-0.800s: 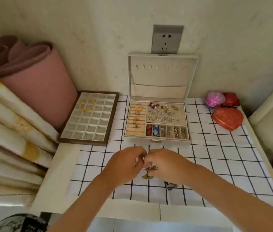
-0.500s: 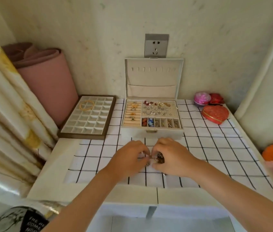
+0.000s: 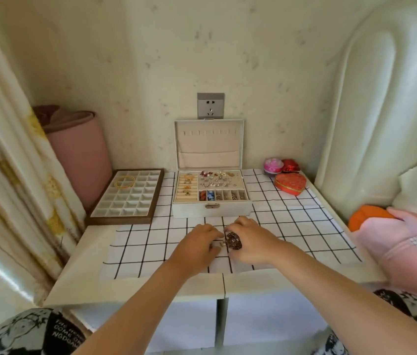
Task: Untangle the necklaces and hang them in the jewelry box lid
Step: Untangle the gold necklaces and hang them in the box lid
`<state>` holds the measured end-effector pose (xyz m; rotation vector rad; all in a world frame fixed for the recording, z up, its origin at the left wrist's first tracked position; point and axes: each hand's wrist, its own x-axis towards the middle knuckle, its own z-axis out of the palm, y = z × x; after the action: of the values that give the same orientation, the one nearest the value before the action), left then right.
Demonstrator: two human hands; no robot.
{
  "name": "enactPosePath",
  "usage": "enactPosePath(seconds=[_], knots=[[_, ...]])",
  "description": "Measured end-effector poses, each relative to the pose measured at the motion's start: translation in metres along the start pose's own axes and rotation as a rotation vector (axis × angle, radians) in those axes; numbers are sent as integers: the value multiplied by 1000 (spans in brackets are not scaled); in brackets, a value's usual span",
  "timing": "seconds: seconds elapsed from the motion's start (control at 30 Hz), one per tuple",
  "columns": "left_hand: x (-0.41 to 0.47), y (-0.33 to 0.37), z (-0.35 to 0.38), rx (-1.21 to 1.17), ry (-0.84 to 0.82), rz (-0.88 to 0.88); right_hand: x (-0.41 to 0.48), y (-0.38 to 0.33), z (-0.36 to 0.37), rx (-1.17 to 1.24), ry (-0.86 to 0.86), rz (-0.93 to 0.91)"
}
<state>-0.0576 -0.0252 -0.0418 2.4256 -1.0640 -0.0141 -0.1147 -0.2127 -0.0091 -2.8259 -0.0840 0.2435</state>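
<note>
- The necklaces [image 3: 232, 245] are sitting bunched low over the checked cloth [image 3: 304, 226], just in front of the jewelry box [image 3: 189, 212] and between both hands, with a dark clustered pendant [image 3: 233, 239] showing on top
- The right grip [image 3: 253, 242] is clenching around the pendant end, and the left grip [image 3: 198, 243] is pinching into the bunch beside it with fingertips curled; the strands are looking too fine to trace
- Risk: tugging the two ends apart hard is likely to be tightening the knot or snapping a thin chain, and a loosened piece could be skittering off across the desk [image 3: 87, 265]
- The lid [image 3: 208, 147] is standing upright against the wall, its hook row [image 3: 208, 131] carrying nothing
- The path to the hooks is crossing the open box, which is crowded with rings and earrings, so a dangling chain could be snagging there
- A compartment tray [image 3: 120, 220] holding a gold bangle [image 3: 124, 181] is lying left of the box; a heart-shaped box [image 3: 290, 184] and a pink round box [image 3: 273, 165] are sitting to its right, well apart from the hands
</note>
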Motion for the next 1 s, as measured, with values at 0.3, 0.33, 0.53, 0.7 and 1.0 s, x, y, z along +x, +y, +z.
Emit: enactPosePath(seconds=[0.3, 0.33, 0.53, 0.7, 1.0], knots=[[46, 14, 4, 255, 30, -26, 20, 33, 2, 166, 52, -24], [50, 16, 3, 270, 40, -38, 22, 35, 2, 171, 62, -31], [61, 15, 1, 147, 52, -125, 39, 34, 1, 29, 220, -38], [49, -3, -12, 104, 8, -86, 43, 20, -8, -261, 240, -87], [8, -37, -24, 11, -51, 21, 53, -26, -7, -103, 79, -241]])
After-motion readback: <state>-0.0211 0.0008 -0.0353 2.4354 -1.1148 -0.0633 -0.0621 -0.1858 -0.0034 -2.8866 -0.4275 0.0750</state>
